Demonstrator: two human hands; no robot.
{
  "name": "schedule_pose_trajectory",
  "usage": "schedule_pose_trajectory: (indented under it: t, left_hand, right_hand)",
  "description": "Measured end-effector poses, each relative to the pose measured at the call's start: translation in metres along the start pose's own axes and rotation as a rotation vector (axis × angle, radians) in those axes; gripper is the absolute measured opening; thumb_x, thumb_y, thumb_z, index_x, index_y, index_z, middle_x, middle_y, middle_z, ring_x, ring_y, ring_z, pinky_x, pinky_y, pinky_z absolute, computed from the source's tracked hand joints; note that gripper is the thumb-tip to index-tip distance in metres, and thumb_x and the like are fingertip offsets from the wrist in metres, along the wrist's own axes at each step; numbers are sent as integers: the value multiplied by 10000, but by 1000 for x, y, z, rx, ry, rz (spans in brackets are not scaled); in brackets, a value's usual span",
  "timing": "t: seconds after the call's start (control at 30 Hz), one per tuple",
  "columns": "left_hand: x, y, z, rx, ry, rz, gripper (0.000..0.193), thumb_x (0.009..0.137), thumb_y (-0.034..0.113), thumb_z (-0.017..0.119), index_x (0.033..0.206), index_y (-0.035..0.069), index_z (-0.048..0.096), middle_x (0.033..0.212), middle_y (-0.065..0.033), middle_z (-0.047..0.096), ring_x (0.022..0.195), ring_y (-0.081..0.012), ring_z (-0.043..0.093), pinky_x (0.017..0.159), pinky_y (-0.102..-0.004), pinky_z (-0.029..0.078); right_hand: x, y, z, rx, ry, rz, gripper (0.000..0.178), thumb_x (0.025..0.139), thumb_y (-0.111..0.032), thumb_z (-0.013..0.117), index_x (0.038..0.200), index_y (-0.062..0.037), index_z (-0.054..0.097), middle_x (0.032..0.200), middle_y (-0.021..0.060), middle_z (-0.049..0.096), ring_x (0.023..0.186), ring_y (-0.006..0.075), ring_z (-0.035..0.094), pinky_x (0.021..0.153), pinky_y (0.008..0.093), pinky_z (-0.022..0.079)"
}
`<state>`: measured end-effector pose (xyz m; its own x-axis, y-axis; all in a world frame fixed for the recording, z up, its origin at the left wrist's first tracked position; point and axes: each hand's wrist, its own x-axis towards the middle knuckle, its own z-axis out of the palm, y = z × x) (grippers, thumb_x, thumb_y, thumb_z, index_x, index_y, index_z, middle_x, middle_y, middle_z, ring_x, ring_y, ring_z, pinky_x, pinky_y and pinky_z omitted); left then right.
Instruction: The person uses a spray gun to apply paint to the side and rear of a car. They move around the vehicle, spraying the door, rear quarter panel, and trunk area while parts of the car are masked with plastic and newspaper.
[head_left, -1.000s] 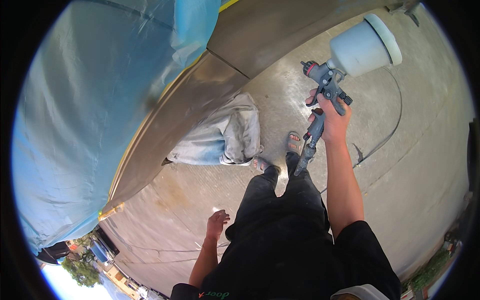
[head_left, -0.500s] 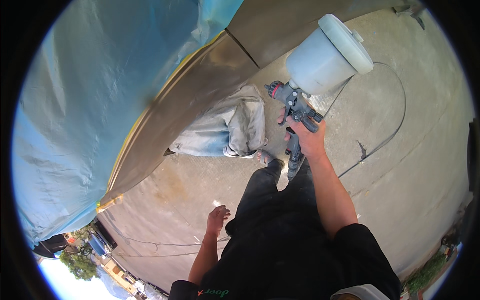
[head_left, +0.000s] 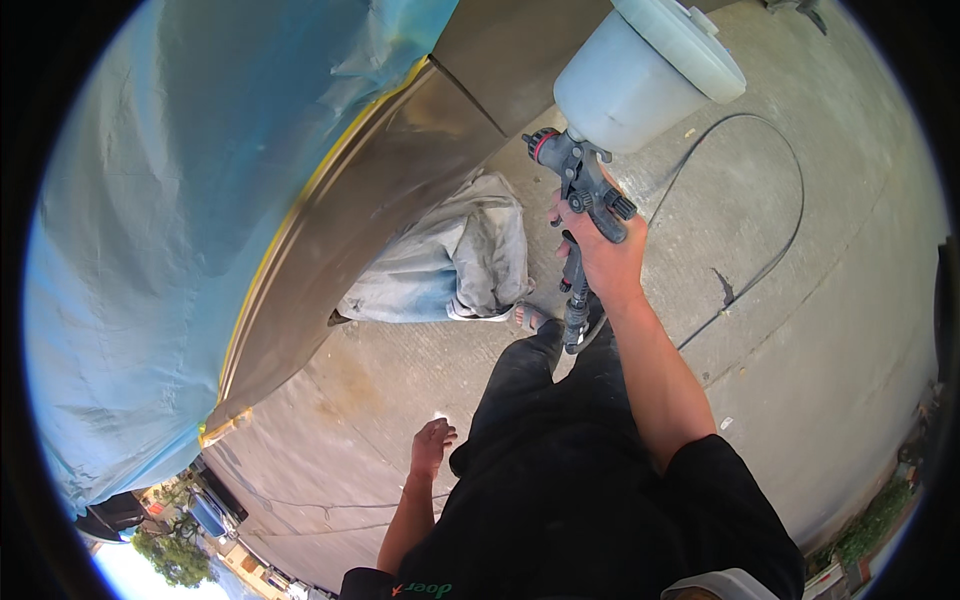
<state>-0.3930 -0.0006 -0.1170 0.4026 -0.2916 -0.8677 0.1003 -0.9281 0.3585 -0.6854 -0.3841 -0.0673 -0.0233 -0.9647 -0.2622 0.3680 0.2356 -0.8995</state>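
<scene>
My right hand (head_left: 612,255) is wrapped round the grip of a dark spray gun (head_left: 578,180), fingers at its trigger. On top of the gun sits a large whitish paint cup (head_left: 635,85) with a lid, tilted to the right. The gun's nozzle points left, toward a brownish-grey vehicle body panel (head_left: 420,155), and stays apart from it. A hose fitting (head_left: 577,315) hangs below the grip. My left hand (head_left: 432,447) hangs low beside my body, holding nothing, its fingers loosely bent and apart.
Blue masking film (head_left: 180,220) with yellow tape (head_left: 300,205) along its edge covers the vehicle's upper part. A paint-stained cloth cover (head_left: 450,255) drapes the wheel area by my foot. A dark air hose (head_left: 795,190) loops over the concrete floor at the right.
My right hand has moved the spray gun slightly up and left in the picture, and the cup has risen with it. My left hand has barely shifted.
</scene>
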Motion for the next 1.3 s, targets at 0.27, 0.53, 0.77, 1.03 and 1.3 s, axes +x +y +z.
schedule_pose_trajectory:
  t: [0.27,0.53,0.77,1.03,1.3]
  left_hand:
    - [9,3,3,-15,-35,41,406,1002,284,595,1263,-28,594,1045,-147,707,939,-226,695,820,-340,551]
    - [25,-30,-15,-114,-70,17,382,997,270,607,1244,-22,602,1018,-133,708,899,-211,692,803,-323,554]
    - [44,-51,-39,-169,-83,41,349,998,248,594,1209,-30,616,987,-122,700,865,-194,681,770,-298,543]
    - [44,-79,-67,-208,-41,-1,320,1004,232,578,1166,-38,630,939,-116,690,826,-181,669,742,-286,539]
    - [33,-110,-96,-175,21,-43,349,999,240,575,1196,-44,627,969,-146,706,842,-215,693,749,-314,552]
  right_hand:
    - [-12,-17,26,-188,25,-173,469,884,-16,666,1341,18,570,1025,77,714,837,108,688,568,238,553]
    - [-20,-15,42,-252,108,-363,592,835,-56,752,1380,50,545,735,-12,652,642,33,571,615,214,488]
    - [-32,-10,55,-433,95,-446,584,886,-29,708,1415,63,478,1018,97,726,762,101,679,576,239,566]
    - [-16,32,62,-481,245,-448,559,841,-74,753,1367,5,581,769,10,678,664,43,563,659,229,494]
    - [0,125,37,-522,258,-199,528,871,-105,735,1370,-19,587,884,22,726,748,48,594,754,243,514]
